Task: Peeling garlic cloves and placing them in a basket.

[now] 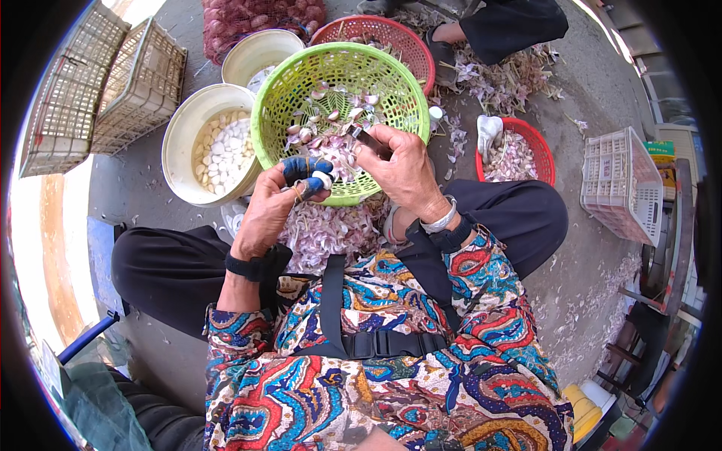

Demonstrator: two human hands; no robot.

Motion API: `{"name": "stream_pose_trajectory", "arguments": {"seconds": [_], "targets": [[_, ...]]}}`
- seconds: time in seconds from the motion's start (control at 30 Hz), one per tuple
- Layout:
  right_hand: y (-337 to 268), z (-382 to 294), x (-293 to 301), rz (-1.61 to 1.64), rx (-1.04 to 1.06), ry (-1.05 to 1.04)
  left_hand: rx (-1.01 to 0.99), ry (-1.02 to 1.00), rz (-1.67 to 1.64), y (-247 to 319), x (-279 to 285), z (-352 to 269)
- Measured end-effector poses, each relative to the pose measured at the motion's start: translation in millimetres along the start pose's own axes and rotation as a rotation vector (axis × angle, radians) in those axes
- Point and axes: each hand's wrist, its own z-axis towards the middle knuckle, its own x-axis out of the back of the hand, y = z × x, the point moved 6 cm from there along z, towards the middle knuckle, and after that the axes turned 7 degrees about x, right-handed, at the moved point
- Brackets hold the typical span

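Observation:
Between the blue-covered thumb and finger of my left hand is a white garlic clove. The blue finger covers are bound with rubber bands. My right hand grips a small knife, its dark handle partly hidden by my fingers. Both hands are over the near side of a green plastic basket, which holds unpeeled garlic cloves and loose skins. To its left, a cream bucket contains peeled cloves in liquid.
Garlic skins lie heaped between my legs. A red basket of cloves, with a white glove on its rim, stands right. Beyond are another bucket, a larger red basket, a mesh sack, plastic crates and another person's leg.

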Motion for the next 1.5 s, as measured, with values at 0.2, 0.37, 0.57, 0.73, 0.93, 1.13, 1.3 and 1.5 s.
{"name": "stream_pose_trajectory", "arguments": {"seconds": [0.2, 0.37, 0.57, 0.73, 0.93, 1.13, 1.3, 1.5], "targets": [[-11, -22, -34, -0.123, 0.180, -0.364, -0.137, 0.473, 0.488, 30, 67, -20], [32, 9, -32, -0.221, -0.011, -0.299, -0.431, 0.916, 1.049, 58, 83, -41], [108, 73, -29, -0.649, -0.028, -0.264, -0.264, 0.511, 0.437, 22, 42, -13], [136, 75, -60, -0.804, 0.056, -0.424, -0.238, 0.455, 0.440, 18, 21, -14], [120, 76, -47, -0.697, -0.075, -0.493, -0.208, 0.463, 0.456, 16, 26, -10], [51, 54, -25, 0.014, -0.275, -0.476, -0.289, 0.445, 0.388, 18, 8, -8], [-15, 32, -15, -0.022, -0.050, -0.521, -0.208, 0.259, 0.378, 9, -14, 5], [-30, 24, -2, -0.014, -0.123, -0.444, -0.156, 0.105, -0.118, 10, -21, 10]]}}
